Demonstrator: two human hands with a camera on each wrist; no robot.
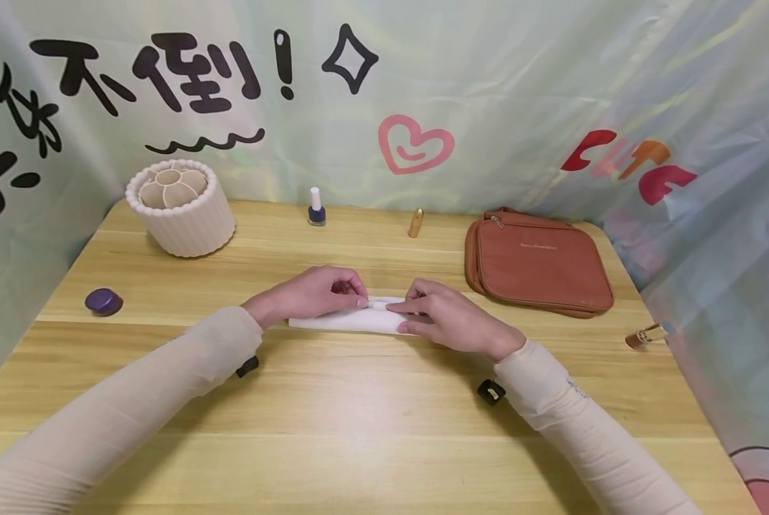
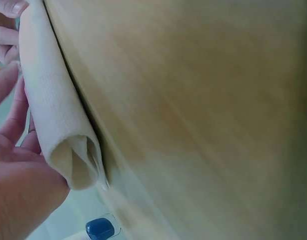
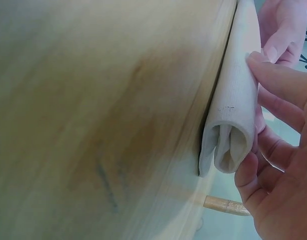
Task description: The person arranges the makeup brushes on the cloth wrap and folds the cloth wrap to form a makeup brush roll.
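Observation:
A white rolled cloth [image 1: 340, 322] lies lengthwise on the wooden table, in front of both hands. My left hand [image 1: 316, 292] pinches its far edge near the middle with thumb and fingertips. Just to the right, my right hand [image 1: 451, 315] grips the same roll, thumb on the near side and fingers over the top. In the left wrist view, the cloth [image 2: 58, 95] shows an open end with folded layers inside. The right wrist view shows the cloth's [image 3: 233, 95] other end, also layered, with a loose flap along the table. What the left fingertips pinch is partly hidden.
At the back stand a ribbed cream holder [image 1: 194, 225], a dark blue nail polish bottle [image 1: 317, 214] and a small gold tube [image 1: 415, 223]. A brown zipped case [image 1: 541, 261] lies right, near a lipstick [image 1: 644, 336]. A purple round container [image 1: 103, 302] sits left. Fabric [image 1: 519, 86] hangs behind.

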